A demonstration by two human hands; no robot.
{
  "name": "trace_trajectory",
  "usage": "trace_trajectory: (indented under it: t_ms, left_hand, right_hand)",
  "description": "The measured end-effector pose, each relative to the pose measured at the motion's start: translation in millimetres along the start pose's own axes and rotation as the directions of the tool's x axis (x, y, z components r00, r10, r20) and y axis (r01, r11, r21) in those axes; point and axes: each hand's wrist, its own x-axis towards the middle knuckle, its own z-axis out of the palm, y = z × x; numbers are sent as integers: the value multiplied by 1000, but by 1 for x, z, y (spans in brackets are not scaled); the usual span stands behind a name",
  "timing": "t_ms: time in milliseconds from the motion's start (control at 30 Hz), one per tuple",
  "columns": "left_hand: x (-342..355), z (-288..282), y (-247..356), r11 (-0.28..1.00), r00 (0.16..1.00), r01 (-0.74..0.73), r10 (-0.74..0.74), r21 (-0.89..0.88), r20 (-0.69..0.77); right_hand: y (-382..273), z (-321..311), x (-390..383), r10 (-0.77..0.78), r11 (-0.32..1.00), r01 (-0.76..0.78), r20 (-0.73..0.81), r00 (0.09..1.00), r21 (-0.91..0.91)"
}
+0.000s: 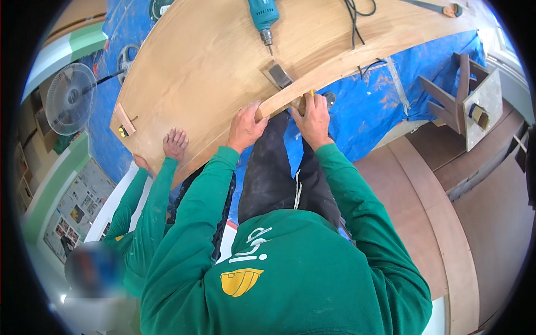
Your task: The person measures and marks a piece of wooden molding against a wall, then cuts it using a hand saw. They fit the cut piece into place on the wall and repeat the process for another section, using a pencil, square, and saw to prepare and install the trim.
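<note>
A long, narrow wooden strip (329, 66) runs along the near curved edge of a large plywood panel (195, 61). My left hand (245, 128) is closed around the strip's left end, with its fingers on the panel's edge. My right hand (314, 120) is beside it, fingers bent against the strip's near side. A thin yellow stick (312, 93), like a pencil, pokes up from its fingers. Just beyond the strip lies a metal-headed tool (280, 76); its other end is hidden, so I cannot tell its kind.
On the panel are a teal drill (263, 15), a black cord (354, 22), a saw (430, 6) and a tape measure (123, 132). A co-worker's hand (175, 143) rests at the panel's left. A fan (71, 99), blue tarp (379, 95) and curved brown boards (402, 206) surround it.
</note>
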Motion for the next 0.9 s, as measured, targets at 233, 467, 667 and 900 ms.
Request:
trace_trajectory:
  t_ms: [233, 467, 667, 900]
  left_hand:
    - [15, 6, -19, 996, 997, 82, -82, -24, -12]
    - [18, 12, -47, 999, 998, 32, -34, -33, -55]
    - [21, 11, -60, 1000, 996, 9, -8, 6, -89]
    - [33, 0, -34, 988, 983, 147, -141, 41, -121]
  right_hand:
    - [-17, 44, 6, 75, 996, -74, -11, 997, 49]
    - [-12, 48, -6, 14, 998, -16, 29, 999, 54]
    - [-32, 57, 1, 23, 996, -29, 66, 998, 88]
    - [-7, -4, -8, -31, 999, 36, 156, 987, -29]
